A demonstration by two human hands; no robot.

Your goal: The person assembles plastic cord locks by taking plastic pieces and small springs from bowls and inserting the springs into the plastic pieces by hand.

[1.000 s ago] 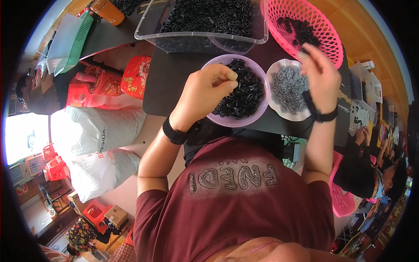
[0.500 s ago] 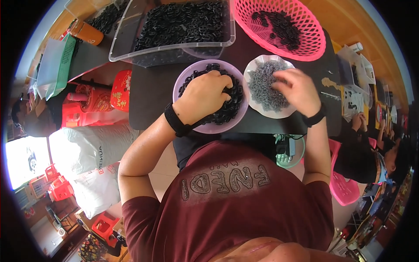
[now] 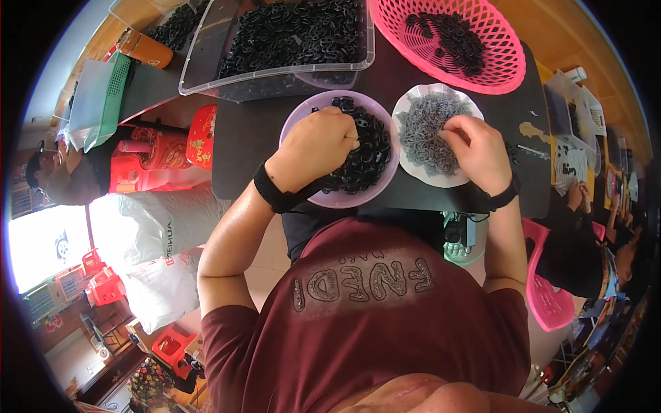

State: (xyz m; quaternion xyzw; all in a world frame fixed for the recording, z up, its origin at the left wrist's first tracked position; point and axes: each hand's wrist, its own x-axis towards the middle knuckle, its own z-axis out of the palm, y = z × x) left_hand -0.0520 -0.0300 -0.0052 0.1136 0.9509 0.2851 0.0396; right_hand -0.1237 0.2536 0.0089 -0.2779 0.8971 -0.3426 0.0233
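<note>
My left hand (image 3: 318, 146) is closed over the left part of a lilac bowl (image 3: 394, 144) full of small black oval plastic pieces (image 3: 372, 148). Its fingers are curled in; whatever they hold is hidden. To the right, my right hand (image 3: 480, 151) pinches thumb and forefinger together above a white dish with a wavy rim (image 3: 407, 168). In that dish lies a heap of small grey screw-like pieces (image 3: 427, 127). Anything in the pinch is too small to make out. Each wrist wears a black band.
Behind the bowl stands a clear plastic bin (image 3: 275, 76) full of black pieces. A pink woven basket (image 3: 506, 58) with more sits at the far right of the dark table (image 3: 241, 138). White sacks (image 3: 151, 227) lie at the left; a pink chair (image 3: 547, 296) is at the right.
My left hand's fingers have curled in from a looser grasp among the black pieces. The right hand's fingers have come together over the dish. The whole view has shifted slightly.
</note>
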